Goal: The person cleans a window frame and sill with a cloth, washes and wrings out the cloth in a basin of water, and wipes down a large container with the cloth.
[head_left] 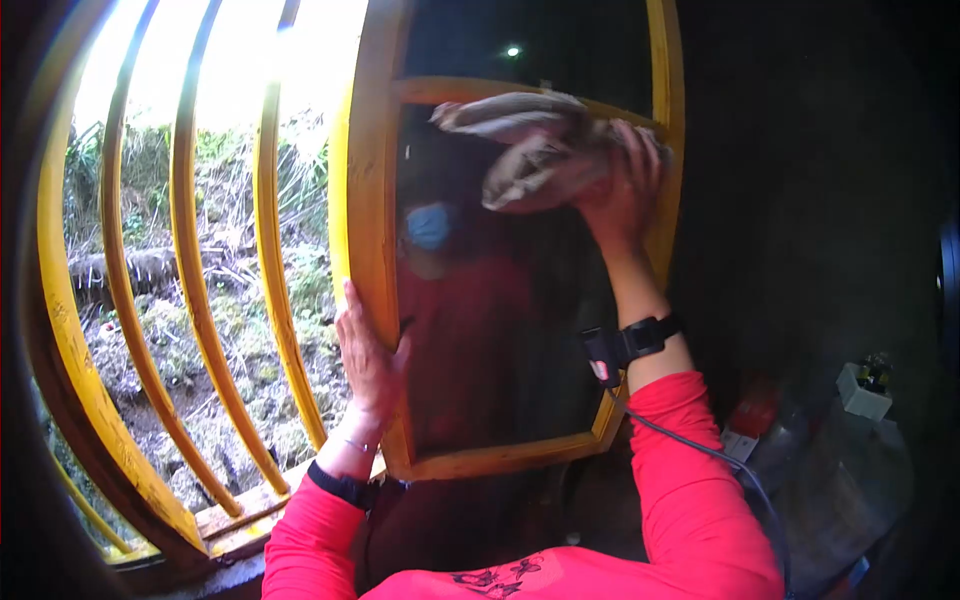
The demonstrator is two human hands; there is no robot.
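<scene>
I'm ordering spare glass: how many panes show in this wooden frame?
2: upper pane above the crossbar, lower pane below it; more may be above the picture.

the red long-sleeved shirt (600, 572) has a dark print (497, 579); a bracelet (357, 443) and black band (340, 486) sit left, black strap (650, 337) and cable (735, 463) right.

Single head-worn cam, wide-angle: looks fwd & down over wearer's sleeves (680, 505), close to window sash (510, 459), facing its glass (480, 370); FOV runs from bars (184, 200) past sash's L edge to below its bottom edge.
</scene>
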